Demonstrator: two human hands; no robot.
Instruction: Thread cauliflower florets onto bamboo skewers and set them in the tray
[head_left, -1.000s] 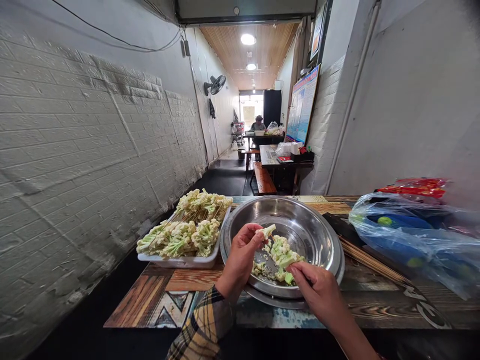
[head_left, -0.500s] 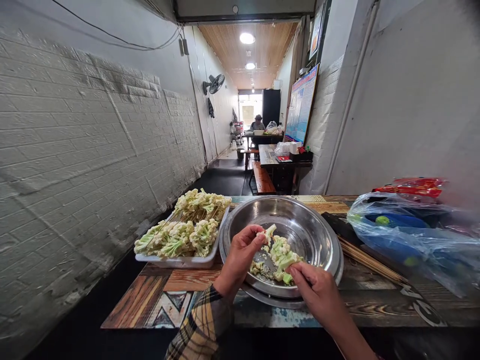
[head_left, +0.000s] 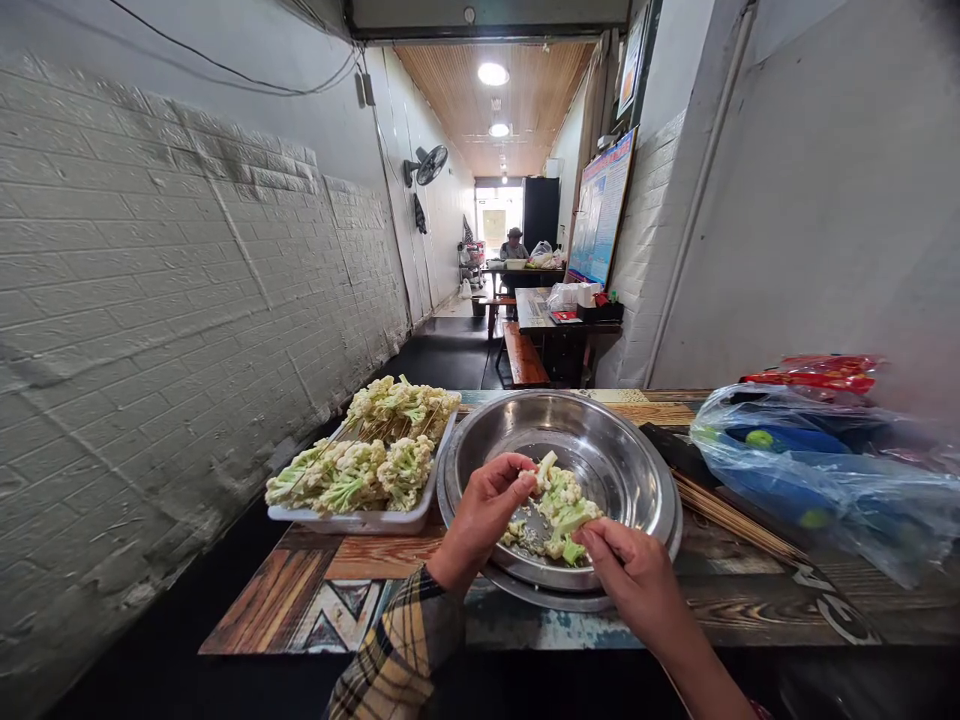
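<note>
Over a steel basin (head_left: pixel 634 440), my left hand (head_left: pixel 487 510) pinches a small cauliflower floret (head_left: pixel 547 464) between thumb and fingertips. My right hand (head_left: pixel 630 570) is closed at the near end of a skewer of cauliflower (head_left: pixel 562 505), several pieces in a row slanting up to the left. Most of the stick is hidden by the pieces and my fingers. The floret is close to the row's far end; whether the stick has entered it I cannot tell. Cauliflower bits (head_left: pixel 516 533) lie in the basin below.
Left of the basin, a white tray (head_left: pixel 405 522) holds heaped cauliflower skewers (head_left: pixel 360 475). Bamboo sticks (head_left: pixel 739 515) lie to the right, beside a clear plastic bag (head_left: pixel 840 470) and a red packet (head_left: pixel 814 372). A person (head_left: pixel 514 245) sits at a far table.
My left hand has moved slightly right and down with the floret, nearer the row of pieces. My right hand has barely moved.
</note>
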